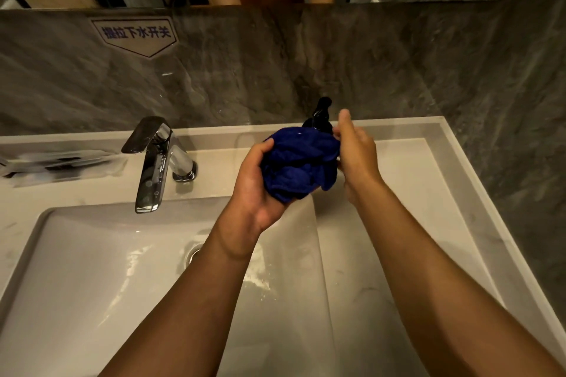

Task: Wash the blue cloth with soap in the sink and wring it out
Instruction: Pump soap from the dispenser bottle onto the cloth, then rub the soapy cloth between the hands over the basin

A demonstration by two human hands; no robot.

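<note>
The blue cloth (298, 162) is bunched into a ball above the counter, right of the sink basin (101, 278). My left hand (257, 190) cups it from below and the left. My right hand (356, 156) presses against the cloth's right side, thumb raised. Just behind the cloth stands a black soap pump bottle (321, 112); only its top shows, and whether my right hand touches it I cannot tell.
A chrome faucet (156, 159) stands at the basin's back edge, with no water visible from its spout. The drain (194, 252) lies partly hidden by my left forearm. A clear plastic packet (61, 164) rests on the counter at the left. A grey marble wall and a mirror rise behind.
</note>
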